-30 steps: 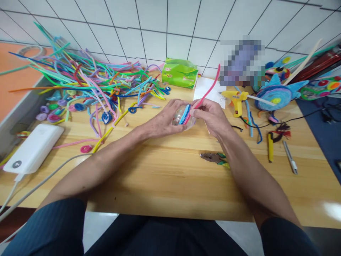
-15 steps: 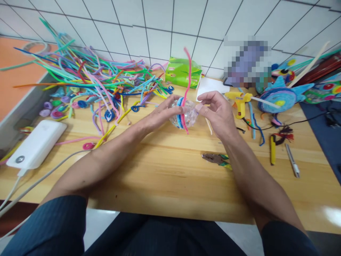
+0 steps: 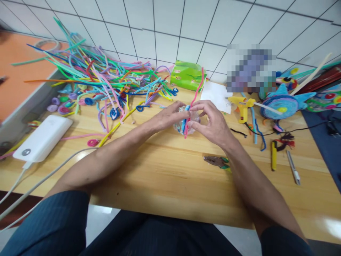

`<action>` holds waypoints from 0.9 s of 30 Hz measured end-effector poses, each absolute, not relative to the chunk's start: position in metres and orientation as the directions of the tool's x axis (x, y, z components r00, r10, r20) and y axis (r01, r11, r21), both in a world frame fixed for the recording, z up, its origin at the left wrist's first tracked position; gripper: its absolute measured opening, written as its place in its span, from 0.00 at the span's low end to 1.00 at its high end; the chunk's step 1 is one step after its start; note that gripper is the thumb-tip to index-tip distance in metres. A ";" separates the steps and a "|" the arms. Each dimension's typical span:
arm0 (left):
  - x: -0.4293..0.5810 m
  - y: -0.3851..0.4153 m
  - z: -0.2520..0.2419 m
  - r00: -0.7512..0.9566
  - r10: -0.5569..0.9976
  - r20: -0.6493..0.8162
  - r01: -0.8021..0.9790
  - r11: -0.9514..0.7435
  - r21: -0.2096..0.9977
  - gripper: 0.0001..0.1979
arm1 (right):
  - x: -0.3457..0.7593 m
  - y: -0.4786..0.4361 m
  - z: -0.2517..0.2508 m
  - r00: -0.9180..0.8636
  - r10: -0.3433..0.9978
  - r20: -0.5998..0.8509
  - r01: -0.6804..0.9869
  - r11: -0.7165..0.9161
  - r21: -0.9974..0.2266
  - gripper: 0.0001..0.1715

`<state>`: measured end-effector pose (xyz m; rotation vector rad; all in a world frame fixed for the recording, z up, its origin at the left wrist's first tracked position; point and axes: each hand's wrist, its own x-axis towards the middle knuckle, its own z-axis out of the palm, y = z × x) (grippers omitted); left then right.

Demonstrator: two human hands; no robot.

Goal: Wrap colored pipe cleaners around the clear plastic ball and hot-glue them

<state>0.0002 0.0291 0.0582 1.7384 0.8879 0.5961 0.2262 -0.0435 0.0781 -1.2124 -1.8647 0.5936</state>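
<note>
A clear, rounded plastic piece (image 3: 177, 126) is held above the table, partly covered by my fingers. Dark and light blue pipe cleaners (image 3: 183, 123) band its middle. Against them lies a pink pipe cleaner (image 3: 198, 89), its long free end rising toward the wall and a short end pointing down. My left hand (image 3: 170, 116) is closed around the plastic piece from the left, thumb over the band. From the right, my right hand (image 3: 211, 122) presses thumb and fingers on the pink pipe cleaner at the band; the exact fingertip contact is partly hidden.
Pliers (image 3: 215, 161) lie by my right forearm. Farther right are a yellow glue gun (image 3: 242, 108), a yellow cutter (image 3: 274, 155), a pen (image 3: 293, 168) and a blue fish-shaped craft (image 3: 282, 106). Loose pipe cleaners (image 3: 106, 83) and a white power bank (image 3: 42, 138) occupy the left; a green packet (image 3: 186, 75) stands behind.
My right hand has moved left from the plastic piece's right side onto the pink pipe cleaner. The pipe cleaner's upper end now leans right. The view has shifted slightly.
</note>
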 end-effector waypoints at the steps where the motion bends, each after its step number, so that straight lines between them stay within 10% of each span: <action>1: 0.000 0.030 0.056 0.590 0.806 -0.034 0.290 -0.172 0.941 0.33 | 0.226 -0.044 0.077 -0.192 0.908 0.373 0.519 0.416 -0.746 0.17; 9: 0.003 0.029 0.053 0.675 0.737 0.040 0.183 -0.219 0.958 0.48 | 0.232 -0.034 0.062 0.005 0.942 0.336 0.481 0.292 -0.826 0.17; 27: 0.003 0.020 0.067 0.658 0.751 0.062 0.302 -0.338 0.891 0.37 | 0.236 -0.034 0.064 -0.045 0.977 0.209 0.450 0.207 -0.869 0.22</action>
